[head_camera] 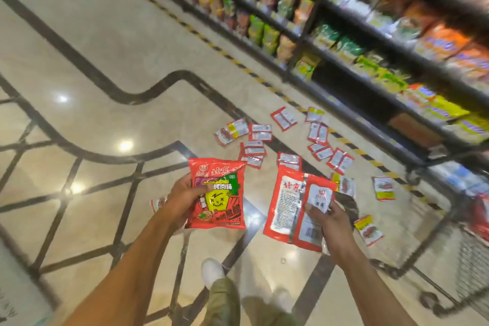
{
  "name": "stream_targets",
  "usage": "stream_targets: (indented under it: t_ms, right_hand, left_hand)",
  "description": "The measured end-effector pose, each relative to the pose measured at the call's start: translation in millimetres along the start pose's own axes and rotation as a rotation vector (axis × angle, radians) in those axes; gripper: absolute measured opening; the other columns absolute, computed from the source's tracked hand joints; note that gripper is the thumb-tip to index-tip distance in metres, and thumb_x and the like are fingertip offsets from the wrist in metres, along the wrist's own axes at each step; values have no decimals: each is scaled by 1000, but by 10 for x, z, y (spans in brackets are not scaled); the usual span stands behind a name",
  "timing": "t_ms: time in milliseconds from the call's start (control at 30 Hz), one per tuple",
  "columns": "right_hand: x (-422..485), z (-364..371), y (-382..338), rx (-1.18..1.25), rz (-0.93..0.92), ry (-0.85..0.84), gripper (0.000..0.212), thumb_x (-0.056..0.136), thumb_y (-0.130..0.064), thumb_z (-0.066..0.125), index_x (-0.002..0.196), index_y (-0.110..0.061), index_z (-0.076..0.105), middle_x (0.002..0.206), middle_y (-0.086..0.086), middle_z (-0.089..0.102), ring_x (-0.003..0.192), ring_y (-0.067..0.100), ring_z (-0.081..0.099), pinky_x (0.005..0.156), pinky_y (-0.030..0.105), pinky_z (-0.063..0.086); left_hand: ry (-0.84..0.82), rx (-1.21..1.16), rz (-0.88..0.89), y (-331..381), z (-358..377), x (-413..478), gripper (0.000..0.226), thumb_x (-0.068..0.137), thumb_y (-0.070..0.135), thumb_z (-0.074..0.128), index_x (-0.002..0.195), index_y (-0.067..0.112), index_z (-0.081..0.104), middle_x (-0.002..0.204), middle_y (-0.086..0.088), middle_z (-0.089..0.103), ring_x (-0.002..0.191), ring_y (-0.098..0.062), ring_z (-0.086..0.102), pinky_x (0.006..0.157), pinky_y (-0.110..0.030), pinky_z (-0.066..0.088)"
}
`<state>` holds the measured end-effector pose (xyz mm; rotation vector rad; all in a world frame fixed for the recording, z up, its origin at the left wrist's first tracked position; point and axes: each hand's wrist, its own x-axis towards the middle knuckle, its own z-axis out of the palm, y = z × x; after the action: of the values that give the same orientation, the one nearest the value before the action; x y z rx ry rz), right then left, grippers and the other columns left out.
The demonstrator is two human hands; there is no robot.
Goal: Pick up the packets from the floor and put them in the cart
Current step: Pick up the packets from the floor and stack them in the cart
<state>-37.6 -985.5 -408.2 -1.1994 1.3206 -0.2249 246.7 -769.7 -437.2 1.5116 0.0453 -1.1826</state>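
Packets, small red-and-white plastic ones (284, 118), are lying on the glossy marble floor (111, 66) while the left hand (182, 198) is gripping a big red packet (219, 193) and the right hand (326, 219) is pinching several red-and-white packets (285, 206). Both handfuls are probably needing carrying right to the wire cart (471, 267).

Glossy beige marble floor (111, 34), curved black inlay bands (132, 99), ceiling-light glints (126, 145). Black metal shelving (301, 42) along right, stocked with blurred colourful snack bags (264, 32); yellow-black striped tape (227, 55) along base.
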Motion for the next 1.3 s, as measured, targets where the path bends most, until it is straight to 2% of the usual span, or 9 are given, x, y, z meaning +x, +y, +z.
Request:
stream_targets:
  t_ms: [133,267,367,500,600,667,800,1133,1300]
  right_hand:
    - [-636,-728,-238,132,-93,110,26,89,-7,79,114,-10,75,108,10,81,99,38,77,94,60,59]
    - [-1231,-1588,-148,291,-158,184,62,62,-41,97,113,-12,76,108,13,80,93,35,79,87,52,62]
    - [-1626,-2327,95,361,-176,270,30,86,-15,83,113,-11,74,102,11,81,80,26,79,71,39,65]
    - [-2147,-3373,567,398,-186,351,21,95,2,67,113,-7,73,91,7,82,76,25,79,68,39,65]
    - [-2544,-4077,837,441,-186,404,26,94,2,68,116,-12,72,103,12,81,94,38,78,91,60,60]
    - [-2794,-4498,971,478,-204,437,27,93,3,69,116,-11,71,104,14,81,96,41,77,93,66,58]
    - [-3293,-5191,1179,487,-251,503,27,94,1,70,118,-10,70,104,12,81,95,37,78,88,58,62]
    - [-3606,-6390,1613,552,-271,686,26,92,-9,77,117,-14,71,100,6,82,84,30,80,70,41,65]
    - [-3332,-6927,1712,591,-228,750,24,94,-10,76,118,-14,71,101,6,82,84,31,80,78,48,65]
  left_hand:
    - [-131,64,37,350,868,-597,46,80,-1,79,123,8,67,115,-23,76,102,-44,74,94,-59,58]
    - [-273,129,118,345,1853,-1211,57,71,6,86,125,11,66,115,-20,77,98,-40,76,90,-56,60]
    - [-343,161,180,163,2616,-1672,59,67,10,87,123,12,67,111,-18,78,97,-40,76,89,-56,61]
    - [-420,218,251,-230,3614,-2276,47,74,5,84,118,10,68,108,-20,78,94,-39,77,87,-56,62]
    - [-452,259,275,-532,4260,-2707,48,72,11,86,117,10,70,107,-20,79,91,-38,78,86,-56,62]
    - [-481,277,284,-698,4663,-2973,45,75,10,85,116,10,69,106,-19,79,92,-40,78,87,-59,61]
    - [-530,332,296,-983,5406,-3402,30,86,3,79,114,10,68,103,-19,80,92,-41,77,87,-59,61]
    - [-664,411,291,-1395,6840,-3659,31,86,6,80,114,11,70,102,-16,80,89,-37,79,79,-47,63]
    - [-695,420,248,-1607,7522,-3428,32,87,7,79,116,11,68,103,-17,80,91,-39,78,86,-54,61]
